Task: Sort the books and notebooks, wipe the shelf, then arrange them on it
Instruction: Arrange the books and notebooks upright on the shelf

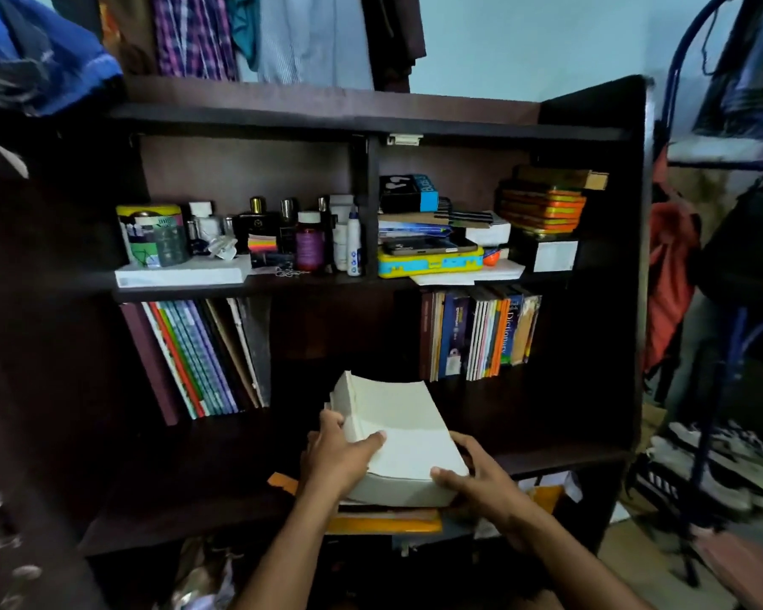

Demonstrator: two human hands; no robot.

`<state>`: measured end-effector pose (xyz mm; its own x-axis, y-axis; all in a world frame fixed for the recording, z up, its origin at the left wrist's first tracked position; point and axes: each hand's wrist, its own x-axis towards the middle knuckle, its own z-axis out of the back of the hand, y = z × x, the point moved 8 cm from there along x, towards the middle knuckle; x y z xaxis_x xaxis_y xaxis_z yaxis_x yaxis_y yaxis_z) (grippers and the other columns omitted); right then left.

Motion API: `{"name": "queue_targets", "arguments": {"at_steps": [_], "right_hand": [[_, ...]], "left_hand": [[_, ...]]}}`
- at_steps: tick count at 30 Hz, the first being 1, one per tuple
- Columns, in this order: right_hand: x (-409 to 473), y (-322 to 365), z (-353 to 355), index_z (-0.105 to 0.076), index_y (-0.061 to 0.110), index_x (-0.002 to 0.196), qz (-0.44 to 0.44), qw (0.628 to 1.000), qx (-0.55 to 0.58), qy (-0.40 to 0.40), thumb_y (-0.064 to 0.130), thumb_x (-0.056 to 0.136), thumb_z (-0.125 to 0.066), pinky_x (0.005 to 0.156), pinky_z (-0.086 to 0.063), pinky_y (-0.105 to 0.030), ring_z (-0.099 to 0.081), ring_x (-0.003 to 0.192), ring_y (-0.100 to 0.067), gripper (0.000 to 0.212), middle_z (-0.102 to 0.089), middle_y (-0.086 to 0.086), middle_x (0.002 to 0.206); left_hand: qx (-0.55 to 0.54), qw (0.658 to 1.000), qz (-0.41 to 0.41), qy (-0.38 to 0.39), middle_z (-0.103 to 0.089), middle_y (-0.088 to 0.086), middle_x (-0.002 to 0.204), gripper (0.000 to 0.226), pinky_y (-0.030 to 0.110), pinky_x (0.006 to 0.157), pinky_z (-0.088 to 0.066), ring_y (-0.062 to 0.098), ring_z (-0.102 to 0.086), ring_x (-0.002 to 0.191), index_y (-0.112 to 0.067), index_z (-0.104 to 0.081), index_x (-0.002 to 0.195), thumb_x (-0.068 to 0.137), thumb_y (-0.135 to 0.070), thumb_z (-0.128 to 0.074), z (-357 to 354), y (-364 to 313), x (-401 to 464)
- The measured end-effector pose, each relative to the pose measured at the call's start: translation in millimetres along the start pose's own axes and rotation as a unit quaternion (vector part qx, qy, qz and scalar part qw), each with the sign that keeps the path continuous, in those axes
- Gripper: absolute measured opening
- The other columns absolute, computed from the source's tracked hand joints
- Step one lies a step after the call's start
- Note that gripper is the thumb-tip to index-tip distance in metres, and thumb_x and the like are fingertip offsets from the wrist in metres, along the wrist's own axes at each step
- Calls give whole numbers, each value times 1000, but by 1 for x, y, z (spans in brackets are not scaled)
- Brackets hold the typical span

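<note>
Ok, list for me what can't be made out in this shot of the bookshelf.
- Head view: the thick white book shows only page edges; its cover faces away.
- The stack under it is mostly hidden by that book and both hands, left hand and right hand.
- Spine titles in the left row of notebooks are too small and dark.
- The floor clutter at the bottom edge is blurred.

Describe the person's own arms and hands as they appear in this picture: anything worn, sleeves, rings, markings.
Both forearms are bare as far as the picture shows; no sleeve edge is in view. The left hand and the right hand wear no gloves. No ring, watch, bracelet or marking can be made out on either, though the picture is dim and somewhat blurred.
</note>
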<state>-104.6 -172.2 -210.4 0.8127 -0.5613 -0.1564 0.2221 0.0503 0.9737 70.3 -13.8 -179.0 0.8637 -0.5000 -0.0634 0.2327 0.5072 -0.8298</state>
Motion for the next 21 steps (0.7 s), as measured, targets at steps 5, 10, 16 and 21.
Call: {"name": "queue_targets", "arguments": {"at_steps": [5, 10, 16, 21], "right_hand": [[5, -8, -2, -50, 36, 137, -18, 997, 63, -51, 18, 91, -75, 80, -63, -43, -60, 112, -29, 55, -54, -4, 131], [1, -12, -6, -57, 30, 135, -7, 989, 112, -95, 7, 95, -67, 74, -61, -37, -62, 111, -32, 48, -59, -9, 130], [-1, -22, -2, -62, 36, 133, -29, 982, 169, -77, 8, 93, -68, 79, -59, -41, -62, 116, -38, 49, -56, -11, 138], [-1, -35, 3, -61, 37, 135, -40, 968, 240, -55, 12, 95, -64, 83, -59, -43, -60, 122, -42, 47, -55, -10, 141]], "left_hand": [[123, 990, -57, 37, -58, 5, 138, 72, 36, 97, -47, 29, -56, 124, -20, -39, 136, 86, -67, -62, -12, 3, 5], [120, 988, -87, 51, -59, 3, 132, 65, 38, 90, -49, 30, -58, 118, -24, -41, 126, 85, -71, -59, -10, 6, 3], [-133, 989, -13, 69, -50, 12, 141, 73, 34, 94, -43, 33, -53, 125, -22, -39, 143, 86, -53, -72, -10, 16, 21], [-216, 976, 0, 19, -51, 12, 144, 88, 46, 103, -49, 33, -54, 126, -15, -37, 149, 81, -52, -79, -10, 15, 30]]}}
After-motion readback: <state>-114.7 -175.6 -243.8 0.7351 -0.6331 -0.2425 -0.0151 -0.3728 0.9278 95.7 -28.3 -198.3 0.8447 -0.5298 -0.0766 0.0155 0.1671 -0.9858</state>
